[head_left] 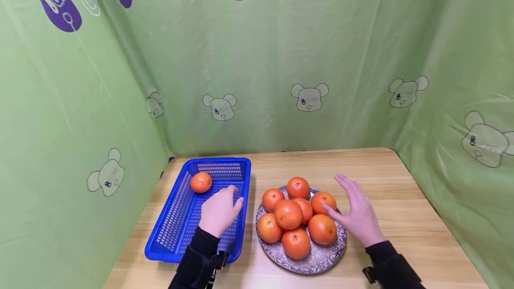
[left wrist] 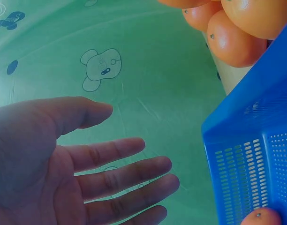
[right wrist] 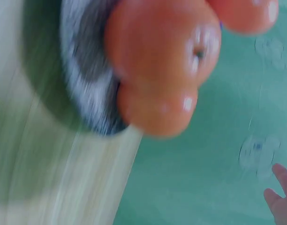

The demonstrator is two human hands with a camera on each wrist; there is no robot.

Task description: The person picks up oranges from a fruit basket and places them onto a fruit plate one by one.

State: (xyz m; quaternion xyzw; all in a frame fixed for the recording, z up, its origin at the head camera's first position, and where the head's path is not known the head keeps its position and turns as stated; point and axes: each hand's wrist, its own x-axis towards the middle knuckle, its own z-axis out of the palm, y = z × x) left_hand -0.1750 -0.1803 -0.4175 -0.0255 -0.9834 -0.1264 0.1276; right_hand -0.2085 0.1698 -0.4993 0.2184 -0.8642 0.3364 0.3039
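My left hand [head_left: 220, 211] hovers over the blue plastic basket [head_left: 246, 217], fingers loosely extended and holding nothing. The left wrist view shows the same hand [left wrist: 101, 164] with thumb and fingers spread apart. One orange [head_left: 201, 182] lies in the basket's far left part. To the right, a speckled grey plate [head_left: 317, 260] carries several oranges, with one orange [head_left: 288, 214] resting on top of the others. My right hand [head_left: 358, 213] is at the plate's right side, thumb and fingers parted, the thumb close by the right-hand orange [head_left: 323, 202]. Nothing is in its grasp.
Basket and plate stand side by side on a light wooden table [head_left: 417, 222]. Green curtains [head_left: 257, 57] with printed bear heads enclose the table at the back and both sides. The basket's raised rim faces the plate across a narrow strip of wood.
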